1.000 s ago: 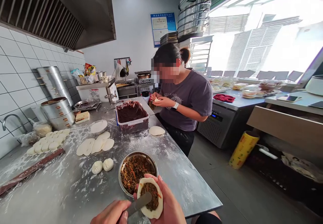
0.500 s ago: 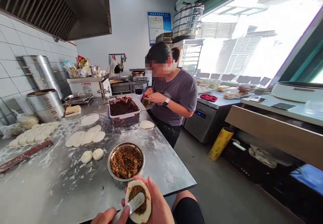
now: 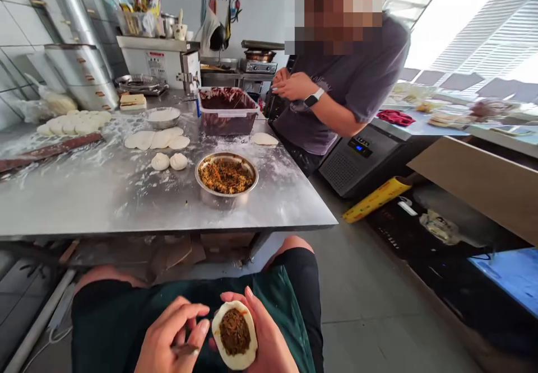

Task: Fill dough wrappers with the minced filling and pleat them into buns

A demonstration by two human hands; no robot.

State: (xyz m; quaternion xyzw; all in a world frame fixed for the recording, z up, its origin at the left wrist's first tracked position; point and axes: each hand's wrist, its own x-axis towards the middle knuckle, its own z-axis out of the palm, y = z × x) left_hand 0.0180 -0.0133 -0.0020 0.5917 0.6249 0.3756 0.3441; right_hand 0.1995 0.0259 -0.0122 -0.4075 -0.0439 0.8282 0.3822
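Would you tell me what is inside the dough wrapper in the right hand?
A mound of dark chopped filling with orange flecks sits in the open dough wrapper, pale rim bare around it. The right hand covers the wrapper's underside; the filling's depth is hidden.

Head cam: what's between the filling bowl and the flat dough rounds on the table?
Two small dough balls sit side by side between the bowl and the flat rounds, head view.

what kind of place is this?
Probably a commercial kitchen making filled buns: floured stainless steel worktable, flat white dough rounds, round metal bowl of chopped brown filling. The right hand cups a filled white dough wrapper; the left hand grips a thin metal tool.
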